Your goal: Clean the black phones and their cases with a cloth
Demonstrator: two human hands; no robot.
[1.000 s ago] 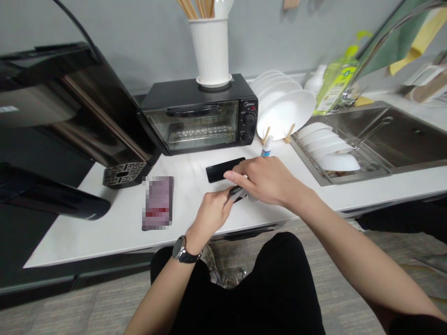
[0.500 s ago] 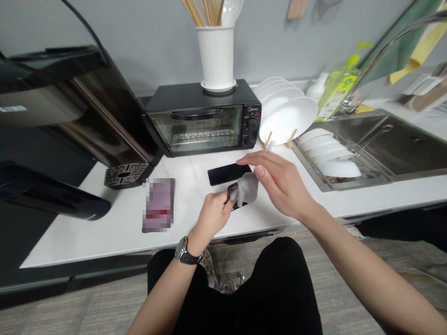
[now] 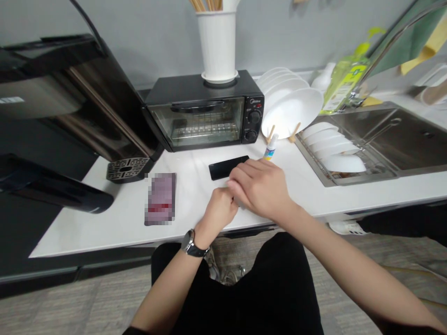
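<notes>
Right now both my hands are together over the white surface [image 3: 193, 184], on the near side of the toaster oven [image 3: 199, 116]. My left hand [image 3: 220, 208], with a watch [image 3: 188, 242] on its wrist, is curled in, and my right hand [image 3: 262, 187] arches over it with bent fingers. They look to be touching; whether either is clamped on something I can't say, since the fingers hide whatever lies between them.

A flat black slab [image 3: 223, 168] lies just in front of the oven, its near right part covered from view by my right hand. A small spray bottle [image 3: 271, 148] stands near the oven's front right corner, its foot hidden behind that same hand. Forward and left of the oven lies a dark-edged flat thing [image 3: 161, 197], its face blurred out. A white pot [image 3: 218, 44] stands on top of the oven, white plates [image 3: 293, 111] lean in a row just to its right, and bowls [image 3: 344, 163] sit farther right.
</notes>
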